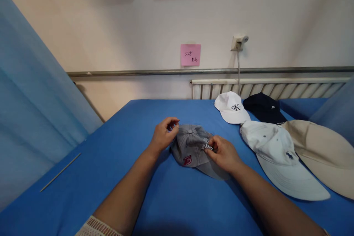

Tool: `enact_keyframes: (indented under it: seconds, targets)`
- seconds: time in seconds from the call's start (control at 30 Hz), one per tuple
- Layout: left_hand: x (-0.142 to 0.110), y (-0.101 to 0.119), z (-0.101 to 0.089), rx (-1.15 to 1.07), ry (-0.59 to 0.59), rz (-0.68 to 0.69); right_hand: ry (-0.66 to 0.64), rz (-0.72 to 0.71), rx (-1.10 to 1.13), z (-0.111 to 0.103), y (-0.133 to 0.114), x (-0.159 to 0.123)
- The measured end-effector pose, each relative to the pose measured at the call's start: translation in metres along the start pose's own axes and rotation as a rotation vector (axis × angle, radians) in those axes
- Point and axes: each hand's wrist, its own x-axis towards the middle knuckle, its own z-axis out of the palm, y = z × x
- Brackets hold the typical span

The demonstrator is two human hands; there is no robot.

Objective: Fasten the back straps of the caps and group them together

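Observation:
A grey baseball cap [193,145] with red and white embroidery lies on the blue table [166,199] in the middle. My left hand [163,134] pinches the cap's back left edge, fingers curled. My right hand [224,153] grips the cap's right front side near the white lettering, resting over the brim.
To the right lie several more caps: a white one with a black logo [231,107], a dark navy one [264,108], an off-white one [279,155] and a beige one [320,151]. A blue curtain [33,118] hangs at left. A radiator [271,89] and pink note [190,54] are on the wall.

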Motion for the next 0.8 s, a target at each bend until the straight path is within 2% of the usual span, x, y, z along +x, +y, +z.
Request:
enact_keyframes:
  seconds: [0.1,0.17,0.27,0.43,0.57,0.67,0.8]
  targets:
    - [-0.004,0.026,-0.002,0.161,-0.223,0.155,0.006,-0.016,-0.008,0.0,-0.001,0.0]
    - [-0.004,0.037,0.001,0.246,-0.306,0.2,0.008,-0.026,-0.018,-0.001,-0.002,0.001]
    - [0.0,0.043,0.008,0.332,-0.347,0.207,0.004,-0.026,-0.036,-0.002,-0.002,0.0]
    - [0.013,0.045,0.013,0.422,-0.456,0.127,0.015,-0.033,-0.042,-0.002,-0.003,0.0]
    - [0.02,0.048,0.014,0.485,-0.489,0.094,0.016,-0.032,-0.015,0.0,-0.003,0.002]
    - [0.026,0.051,0.013,0.539,-0.488,0.11,0.133,0.013,0.117,-0.001,0.003,0.004]
    - [0.036,0.061,0.007,0.547,-0.485,0.169,0.395,0.271,0.216,-0.005,0.029,-0.003]
